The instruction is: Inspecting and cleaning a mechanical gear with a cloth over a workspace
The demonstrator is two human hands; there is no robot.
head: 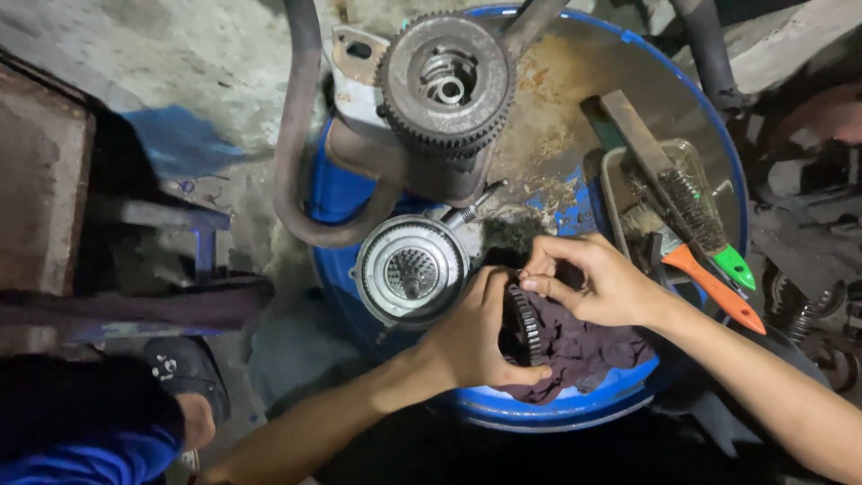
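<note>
My left hand (471,337) grips a dark toothed gear (525,323) on edge over a dark purple rag (584,352). My right hand (588,280) pinches the top of the gear and a fold of the rag just above it. Both hands work on top of a blue drum (709,117) with a rusty lid. Beside my left hand lies a round silver clutch part (411,269) with a splined centre.
A large geared clutch assembly (446,83) stands at the drum's far edge beside a curved rusty pipe (296,135). A clear tray (682,157) at the right holds a wire brush with a green handle (734,267) and a brush with an orange handle (714,287). My shoe (184,377) is on the concrete floor at lower left.
</note>
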